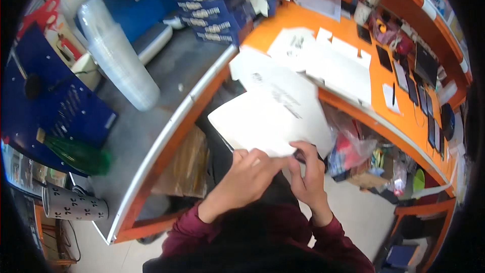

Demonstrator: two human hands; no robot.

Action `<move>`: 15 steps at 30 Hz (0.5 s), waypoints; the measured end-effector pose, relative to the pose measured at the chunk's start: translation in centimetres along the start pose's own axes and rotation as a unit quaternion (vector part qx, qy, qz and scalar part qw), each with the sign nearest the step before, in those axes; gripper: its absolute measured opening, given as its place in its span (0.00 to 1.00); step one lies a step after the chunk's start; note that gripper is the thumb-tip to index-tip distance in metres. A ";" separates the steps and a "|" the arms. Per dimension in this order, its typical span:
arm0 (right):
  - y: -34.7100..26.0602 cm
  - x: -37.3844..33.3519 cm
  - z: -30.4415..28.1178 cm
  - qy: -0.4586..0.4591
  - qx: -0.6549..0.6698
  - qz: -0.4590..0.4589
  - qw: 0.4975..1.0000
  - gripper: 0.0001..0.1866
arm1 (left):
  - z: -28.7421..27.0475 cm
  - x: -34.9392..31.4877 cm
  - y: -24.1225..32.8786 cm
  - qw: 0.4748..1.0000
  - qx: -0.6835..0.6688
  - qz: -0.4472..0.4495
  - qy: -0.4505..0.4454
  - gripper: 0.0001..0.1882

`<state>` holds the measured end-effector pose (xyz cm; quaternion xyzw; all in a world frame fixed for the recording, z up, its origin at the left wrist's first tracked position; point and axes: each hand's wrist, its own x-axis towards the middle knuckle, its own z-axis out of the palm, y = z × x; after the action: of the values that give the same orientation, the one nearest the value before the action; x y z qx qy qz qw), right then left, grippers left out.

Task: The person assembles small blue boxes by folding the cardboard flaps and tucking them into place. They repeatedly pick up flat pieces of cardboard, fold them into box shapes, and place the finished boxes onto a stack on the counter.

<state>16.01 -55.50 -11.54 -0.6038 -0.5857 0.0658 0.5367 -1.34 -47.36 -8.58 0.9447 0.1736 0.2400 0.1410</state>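
In front of my body I hold a white cardboard box piece [252, 124], partly folded, with its far side turned toward the desk. The fingers of my left hand [246, 178] are bent over its near edge. My right hand [309, 174] pinches the near right corner, and a small dark spot shows between the fingers. Both hands almost touch each other there. Just beyond lies a flat white printed cardboard sheet [298, 91], partly covered by the held piece; whether the two are joined I cannot tell.
More white cardboard blanks [343, 68] lie on the orange desk [268, 33], with several phones [411, 88] at right. Dark blue boxes [214, 10] are stacked far off. On the grey counter [174, 65] lie stacked plastic cups [121, 53], a green bottle [76, 155] and a patterned cup [76, 205].
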 end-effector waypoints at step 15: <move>5.7 5.0 -0.1 0.130 0.019 -0.124 0.984 0.25 | -4.6 12.4 -12.0 0.899 0.291 0.016 0.327 0.18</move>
<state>21.19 -50.20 -12.91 -0.5195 -0.5800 -0.0689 0.6236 3.43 -30.86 -3.90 0.8145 0.2570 0.4765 -0.2086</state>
